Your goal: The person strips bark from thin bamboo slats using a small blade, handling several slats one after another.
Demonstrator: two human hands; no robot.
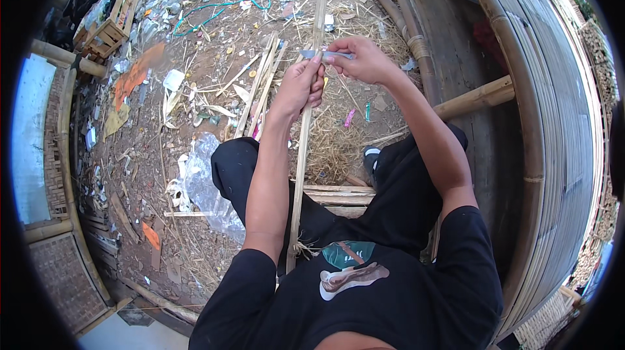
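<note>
A long, pale bamboo strip [302, 155] runs from beside my lap, up between my legs and past both hands. My left hand [303, 84] is closed around it, thumb on top near the far part. In my right hand [362, 61] is a grey flat blade [341, 56], pinched between thumb and fingers. The blade lies crosswise at the strip, just beyond my left thumb. Fingers hide its handle, if there is one, and the exact contact with the strip. Several loose bamboo strips [262, 83] lie left of my left hand.
Dry shavings [332, 148] cover the ground between my legs. Clear plastic sheeting [203, 177] lies to the left, with orange scraps [140, 70] farther off. A bamboo platform [449, 44] stands close on the right. A wooden crate [111, 18] sits far left, and a green cord [224, 5] lies ahead.
</note>
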